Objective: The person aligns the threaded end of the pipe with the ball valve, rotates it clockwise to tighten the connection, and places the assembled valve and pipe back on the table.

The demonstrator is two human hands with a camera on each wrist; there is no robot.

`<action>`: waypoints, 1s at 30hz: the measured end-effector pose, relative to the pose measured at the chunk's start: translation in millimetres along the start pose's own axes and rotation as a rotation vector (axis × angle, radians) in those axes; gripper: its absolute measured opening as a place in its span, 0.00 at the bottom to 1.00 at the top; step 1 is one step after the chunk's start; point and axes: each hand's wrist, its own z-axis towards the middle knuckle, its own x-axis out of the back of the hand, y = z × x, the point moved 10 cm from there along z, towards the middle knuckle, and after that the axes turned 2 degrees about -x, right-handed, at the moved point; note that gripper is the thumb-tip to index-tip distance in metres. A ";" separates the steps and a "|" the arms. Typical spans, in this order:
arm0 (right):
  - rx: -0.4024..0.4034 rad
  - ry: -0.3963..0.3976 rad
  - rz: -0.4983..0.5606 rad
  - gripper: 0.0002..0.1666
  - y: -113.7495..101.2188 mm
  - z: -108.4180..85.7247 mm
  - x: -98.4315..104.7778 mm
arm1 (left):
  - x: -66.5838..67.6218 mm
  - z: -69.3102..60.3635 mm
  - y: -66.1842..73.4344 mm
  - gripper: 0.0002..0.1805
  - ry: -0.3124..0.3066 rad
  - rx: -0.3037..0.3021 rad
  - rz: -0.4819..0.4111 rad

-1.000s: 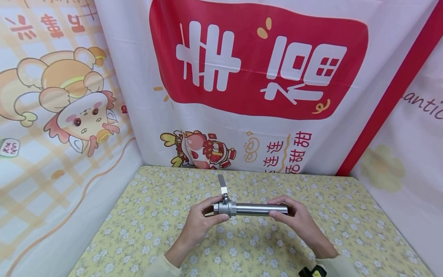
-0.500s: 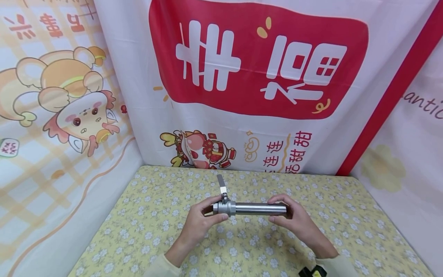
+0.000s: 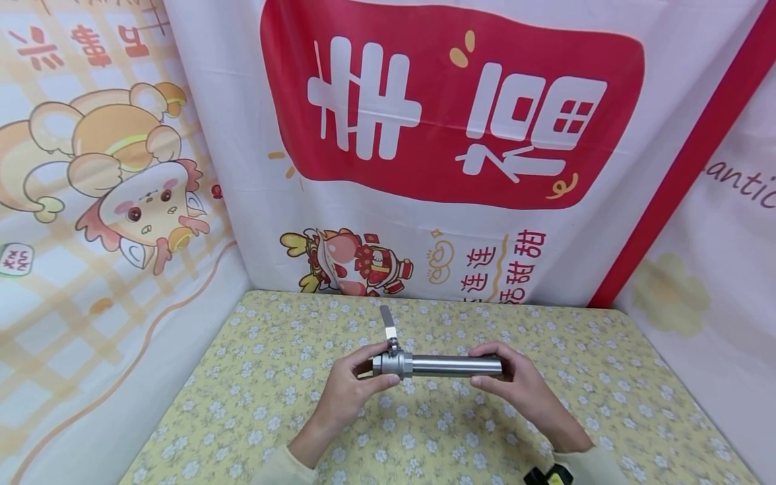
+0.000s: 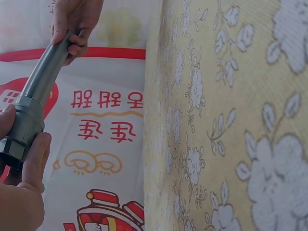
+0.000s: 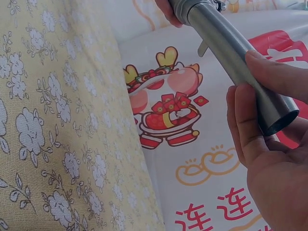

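A steel ball valve [image 3: 393, 364] is joined to a straight metal pipe [image 3: 456, 366], and both are held level above the table. My left hand [image 3: 349, 389] grips the valve body between thumb and fingers. The valve's flat lever handle [image 3: 388, 322] points away from me. Round the pipe's far right part, my right hand [image 3: 526, 386] pinches with thumb and fingers. In the right wrist view the open, hollow end of the pipe [image 5: 240, 72] sticks out past the fingers. The left wrist view shows the hexagonal end of the valve [image 4: 17, 137] between thumb and fingers.
Beneath the hands lies a table [image 3: 254, 431] with a yellow flowered cloth. Printed fabric hangs at the back [image 3: 521, 256], the left [image 3: 121, 296] and the right [image 3: 715, 283]. A black device [image 3: 548, 475] sits at the right wrist.
The pipe and valve have shifted very slightly left, and the right fingers have adjusted slightly on the pipe. Since half a second ago almost nothing has moved.
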 end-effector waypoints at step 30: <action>-0.016 0.037 -0.036 0.25 -0.8 -1.0 3.9 | -1.9 0.7 0.7 0.32 -0.012 -0.025 0.004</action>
